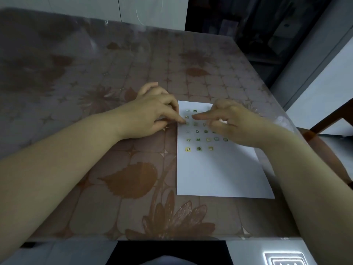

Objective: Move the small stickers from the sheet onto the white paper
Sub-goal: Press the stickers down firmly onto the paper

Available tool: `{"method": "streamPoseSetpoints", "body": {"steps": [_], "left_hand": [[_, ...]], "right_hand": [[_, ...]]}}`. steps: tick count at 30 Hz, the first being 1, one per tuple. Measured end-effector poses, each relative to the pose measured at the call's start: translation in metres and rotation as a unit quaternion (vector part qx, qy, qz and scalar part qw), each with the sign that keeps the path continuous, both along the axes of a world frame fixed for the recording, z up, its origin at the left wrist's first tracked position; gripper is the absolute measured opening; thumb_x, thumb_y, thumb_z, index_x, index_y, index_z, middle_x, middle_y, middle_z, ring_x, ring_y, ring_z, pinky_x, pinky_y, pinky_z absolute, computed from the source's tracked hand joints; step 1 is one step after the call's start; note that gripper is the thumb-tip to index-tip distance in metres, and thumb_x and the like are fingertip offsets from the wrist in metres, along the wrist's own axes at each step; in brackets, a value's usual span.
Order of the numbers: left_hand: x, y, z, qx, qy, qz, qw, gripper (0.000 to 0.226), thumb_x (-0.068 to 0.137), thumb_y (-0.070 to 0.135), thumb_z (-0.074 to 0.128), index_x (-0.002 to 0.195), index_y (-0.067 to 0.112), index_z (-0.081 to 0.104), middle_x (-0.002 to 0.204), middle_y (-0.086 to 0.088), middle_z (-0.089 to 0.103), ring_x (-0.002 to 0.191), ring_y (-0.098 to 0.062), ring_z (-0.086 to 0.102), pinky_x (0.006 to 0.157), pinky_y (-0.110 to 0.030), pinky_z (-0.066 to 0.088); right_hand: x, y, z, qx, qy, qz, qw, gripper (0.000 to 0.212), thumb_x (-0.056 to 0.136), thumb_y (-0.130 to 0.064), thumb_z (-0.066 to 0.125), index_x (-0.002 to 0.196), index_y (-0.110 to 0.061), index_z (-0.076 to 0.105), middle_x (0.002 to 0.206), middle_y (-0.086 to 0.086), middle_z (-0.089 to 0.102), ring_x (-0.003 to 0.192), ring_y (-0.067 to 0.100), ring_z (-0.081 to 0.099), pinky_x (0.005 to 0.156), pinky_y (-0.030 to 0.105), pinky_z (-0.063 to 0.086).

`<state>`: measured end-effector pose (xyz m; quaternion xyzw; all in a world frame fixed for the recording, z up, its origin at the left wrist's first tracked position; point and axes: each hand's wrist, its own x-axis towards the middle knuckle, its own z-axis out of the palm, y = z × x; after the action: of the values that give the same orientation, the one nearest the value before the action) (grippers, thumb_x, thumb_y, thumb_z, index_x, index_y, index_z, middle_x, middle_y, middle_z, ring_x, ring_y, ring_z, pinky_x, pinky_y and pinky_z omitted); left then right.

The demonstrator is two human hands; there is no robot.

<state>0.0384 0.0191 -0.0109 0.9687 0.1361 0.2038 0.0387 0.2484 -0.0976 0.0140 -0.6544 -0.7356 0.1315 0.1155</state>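
Note:
The white paper (214,169) lies on the table to the right of centre. Several small green and yellow stickers (198,139) sit in rows on its upper half. My left hand (152,111) rests at the paper's left edge, its index fingertip touching the paper by a sticker in the third row. My right hand (233,121) hovers over the paper's upper right, its straight index finger pointing left and pressing beside a sticker (187,117) in the second row. The other right fingers are loosely curled. No sticker sheet shows; my hands may hide it.
The table (114,169) wears a brown floral cloth under a clear cover. Its front edge runs just below the paper, its right edge close beside it. A wooden chair (324,125) stands past the right edge, next to a white cabinet (328,88).

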Motion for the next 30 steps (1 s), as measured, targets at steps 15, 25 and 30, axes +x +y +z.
{"method": "streamPoseSetpoints", "body": {"steps": [15,25,30], "left_hand": [[0.001,0.004,-0.003,-0.017,-0.027,0.025,0.999,0.034,0.076,0.018,0.049,0.098,0.028,0.072,0.106,0.013,0.069,0.117,0.001,0.040,0.110,-0.026,-0.004],[0.002,0.004,-0.005,-0.034,-0.037,0.026,0.998,0.046,0.073,0.038,0.034,0.096,0.029,0.072,0.103,0.014,0.069,0.117,-0.003,0.043,0.111,-0.032,0.000],[0.001,0.003,-0.004,-0.035,-0.029,0.028,0.999,0.039,0.076,0.035,0.039,0.097,0.030,0.072,0.104,0.015,0.068,0.117,-0.001,0.041,0.112,-0.035,0.000]], "right_hand": [[-0.004,0.002,-0.001,0.101,-0.059,0.026,0.993,0.053,0.081,-0.046,0.026,0.122,-0.037,0.057,0.092,-0.007,0.044,0.087,0.003,0.038,0.099,0.025,0.018],[-0.002,0.006,-0.002,0.060,-0.043,0.033,0.997,0.049,0.080,-0.054,0.031,0.102,-0.034,0.071,0.076,-0.015,0.042,0.079,-0.002,0.039,0.087,0.022,0.021],[0.008,0.001,0.001,0.063,0.025,-0.004,0.998,0.041,0.085,-0.043,0.033,0.105,-0.037,0.068,0.080,-0.014,0.045,0.083,0.004,0.042,0.091,0.027,0.029]]}}
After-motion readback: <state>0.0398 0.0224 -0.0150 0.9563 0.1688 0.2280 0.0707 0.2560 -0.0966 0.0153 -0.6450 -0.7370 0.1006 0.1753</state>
